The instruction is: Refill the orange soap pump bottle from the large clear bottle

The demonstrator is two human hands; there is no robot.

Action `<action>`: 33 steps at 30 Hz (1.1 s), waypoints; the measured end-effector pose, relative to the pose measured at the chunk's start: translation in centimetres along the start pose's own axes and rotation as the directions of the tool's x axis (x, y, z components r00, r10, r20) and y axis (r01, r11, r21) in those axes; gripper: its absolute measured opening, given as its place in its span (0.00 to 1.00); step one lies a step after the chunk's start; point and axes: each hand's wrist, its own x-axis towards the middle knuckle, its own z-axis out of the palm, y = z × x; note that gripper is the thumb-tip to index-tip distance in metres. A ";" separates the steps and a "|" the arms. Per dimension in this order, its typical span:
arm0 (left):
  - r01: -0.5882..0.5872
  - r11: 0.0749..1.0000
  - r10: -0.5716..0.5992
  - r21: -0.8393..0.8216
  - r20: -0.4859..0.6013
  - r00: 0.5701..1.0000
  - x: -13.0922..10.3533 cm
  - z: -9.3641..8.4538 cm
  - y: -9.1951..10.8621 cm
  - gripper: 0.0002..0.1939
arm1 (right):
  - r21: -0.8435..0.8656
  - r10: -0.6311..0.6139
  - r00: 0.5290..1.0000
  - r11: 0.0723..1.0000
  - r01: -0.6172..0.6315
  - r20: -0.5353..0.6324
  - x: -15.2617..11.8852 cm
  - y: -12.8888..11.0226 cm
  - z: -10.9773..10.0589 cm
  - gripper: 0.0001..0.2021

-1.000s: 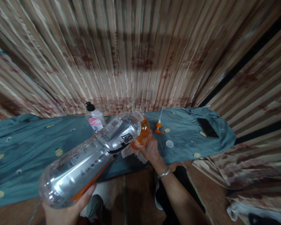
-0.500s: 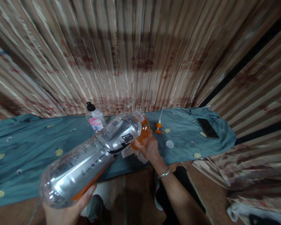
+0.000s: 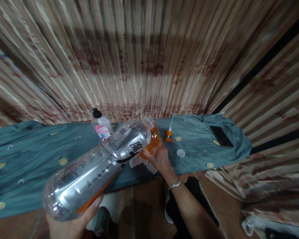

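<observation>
A large clear plastic bottle (image 3: 94, 169) with a silver label lies tilted across the view, its neck up and to the right. My left hand (image 3: 72, 219) is closed round its lower end from below. The bottle's mouth rests at the top of a small orange translucent bottle (image 3: 153, 137); whether the rims touch I cannot tell. Wrapped round the orange bottle, my right hand (image 3: 159, 154) wears a silver bracelet at the wrist. White tissue (image 3: 149, 165) lies beneath the orange bottle. An orange pump head (image 3: 168, 134) with a clear tube lies to the right.
A black-capped bottle with a pink label (image 3: 102, 129) stands behind the big bottle. On the green patterned cloth (image 3: 37, 156) are a white round cap (image 3: 180, 153) and a black phone (image 3: 221, 136). A pleated curtain (image 3: 144, 59) hangs close behind.
Hardly anything differs; both hands keep their hold and the big bottle stays tilted, shifted at most very slightly.
</observation>
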 end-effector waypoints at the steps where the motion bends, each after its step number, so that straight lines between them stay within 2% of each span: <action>1: -0.018 1.000 0.018 0.005 -0.001 1.000 0.0 0.0 -0.1 0.40 | -0.002 -0.005 1.000 1.000 0.005 0.000 0.0 0.0 0.0 0.25; 5: -0.060 0.998 0.061 0.029 -0.034 0.998 -0.2 -0.2 -0.7 0.40 | 0.002 -0.005 1.000 1.000 0.005 0.017 0.1 -0.1 -0.2 0.26; 10: -0.009 0.999 0.011 0.035 -0.050 0.999 -0.2 -0.1 -0.7 0.43 | 0.002 0.001 1.000 1.000 -0.001 0.017 0.1 -0.2 -0.3 0.26; 18: -0.002 0.999 0.004 0.048 -0.042 0.999 -0.1 -0.2 -0.7 0.48 | 0.016 -0.010 1.000 1.000 0.010 0.015 0.0 0.1 -0.1 0.26; 20: -0.005 0.999 0.009 0.054 -0.064 0.998 0.0 -0.2 -0.7 0.47 | 0.019 -0.019 1.000 1.000 0.018 0.015 0.0 0.1 -0.2 0.26; 22: -0.003 0.999 0.005 0.039 -0.038 0.999 0.1 -0.1 -0.6 0.42 | 0.021 -0.017 1.000 1.000 0.017 0.013 0.0 0.1 -0.1 0.26; 29: 0.034 0.999 -0.034 0.015 -0.033 0.999 -0.2 0.0 0.6 0.41 | 0.020 -0.024 1.000 1.000 0.024 -0.015 0.0 0.1 0.0 0.25; 33: 0.046 0.999 -0.046 0.011 -0.037 0.998 -0.2 0.0 0.4 0.40 | 0.017 -0.026 1.000 1.000 0.026 -0.003 0.0 0.1 0.0 0.25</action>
